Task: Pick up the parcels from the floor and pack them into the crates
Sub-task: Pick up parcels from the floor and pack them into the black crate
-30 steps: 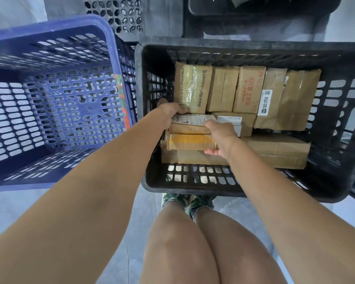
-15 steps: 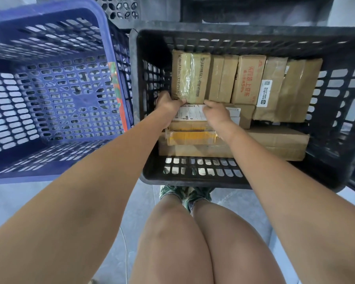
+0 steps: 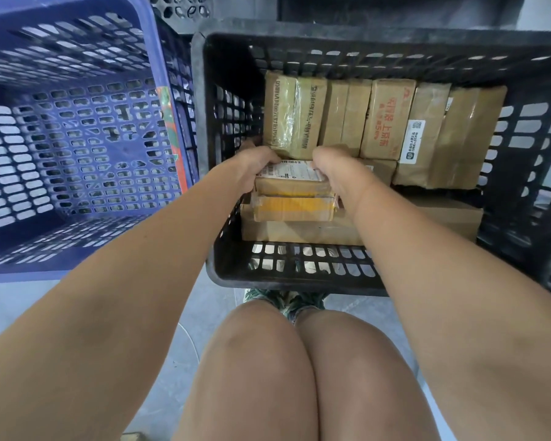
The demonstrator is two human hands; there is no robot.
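Both hands are down in the black crate (image 3: 299,275), at the 12 o'clock side of frame centre. Left hand (image 3: 252,168) grips the left end of the labelled parcel (image 3: 295,179); right hand (image 3: 337,173) grips its right end. Fingers curl over the far edge on both sides, so the fingertips are hidden behind the parcel and the knuckles. The label is partly covered by both hands and its print is too small to read.

The labelled parcel sits on the yellow-taped parcel (image 3: 295,208), which lies on a long flat box (image 3: 299,232). The right forearm cuts off the box's middle; its right end shows again at 2 o'clock.

Back row (image 3: 379,119): parcels standing on edge side by side along the far wall, from 12 to 2 o'clock. Their lower ends are hidden behind the hands and a lower box. The crate floor under the stack can't be seen. The crate's right wall runs out of frame.

Blue crate (image 3: 159,90) is at 10 o'clock, touching the black crate's left wall; its left side is cropped. No parcels are visible in it.

The knees fill 6 o'clock; only the toes of the patterned shoes (image 3: 283,300) show under the crate's near rim.
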